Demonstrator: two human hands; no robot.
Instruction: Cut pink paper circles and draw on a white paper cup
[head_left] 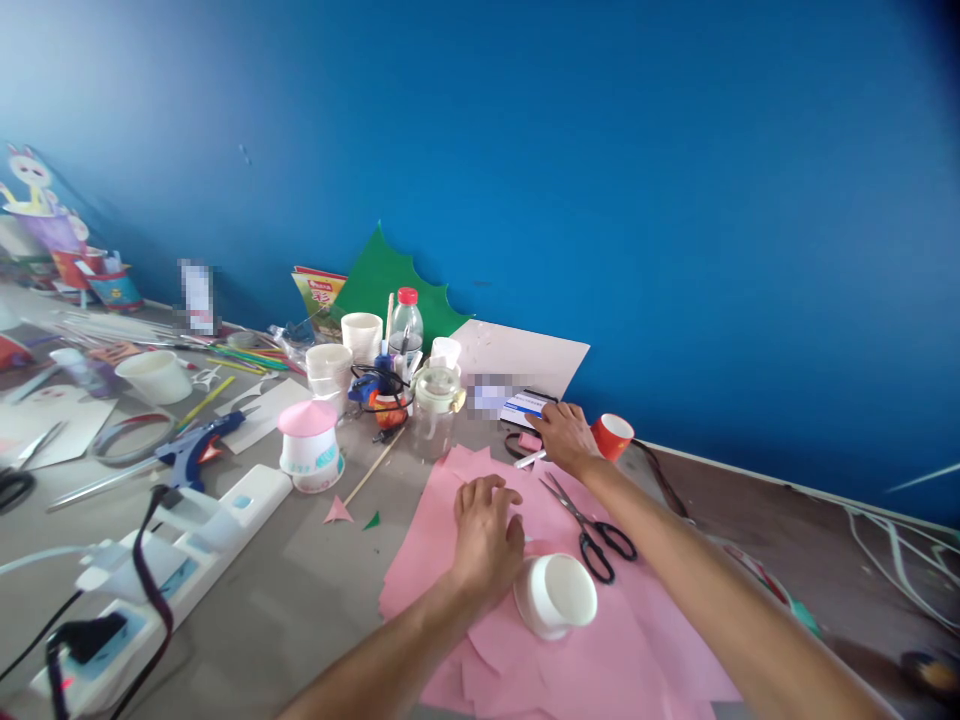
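The left hand is curling, fingers parted, by the white cup, likely sitting there for easy reach; the right hand is covering a blue-and-white box, grip hidden.

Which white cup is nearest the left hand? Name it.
The white cup on the pink paper, beside the left hand; other white cups are off it.

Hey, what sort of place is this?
It looks like a craft workspace, perhaps a shared craft room: the table holds layered pink paper, black-handled scissors lying on it, and a blue glue gun.
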